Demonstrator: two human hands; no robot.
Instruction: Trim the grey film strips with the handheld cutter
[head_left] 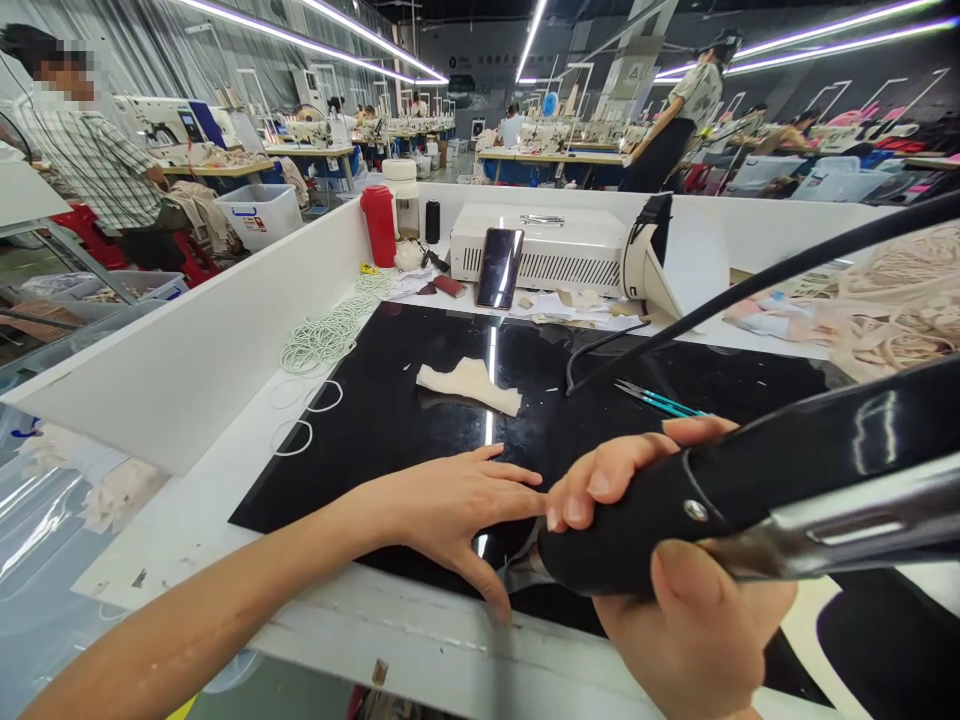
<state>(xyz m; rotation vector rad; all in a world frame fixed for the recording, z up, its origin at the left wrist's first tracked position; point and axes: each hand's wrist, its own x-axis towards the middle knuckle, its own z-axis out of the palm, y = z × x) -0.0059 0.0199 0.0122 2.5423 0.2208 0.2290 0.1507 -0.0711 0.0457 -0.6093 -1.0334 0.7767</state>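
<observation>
My right hand (697, 630) is wrapped around the black barrel of a corded handheld tool (615, 535) with a long metal lever along its side. The tool's metal tip points down at the black mat (360, 430), close to my left hand. My left hand (457, 505) lies with its fingers spread over the front of the mat, its fingertips beside the right-hand fingers. What lies beneath it, if anything, I cannot make out. Farther back on the mat rests a cream cut fabric piece (472, 385). Teal-handled thread snips (664, 400) lie behind my right hand.
Pale green elastic loops (322, 340) are heaped at the mat's left edge. A phone (500, 268) leans against a white vented box (540, 245) at the back, near a red bottle (378, 226). A black cable (787, 265) crosses the right side. Beige fabric strips (900, 300) pile up there.
</observation>
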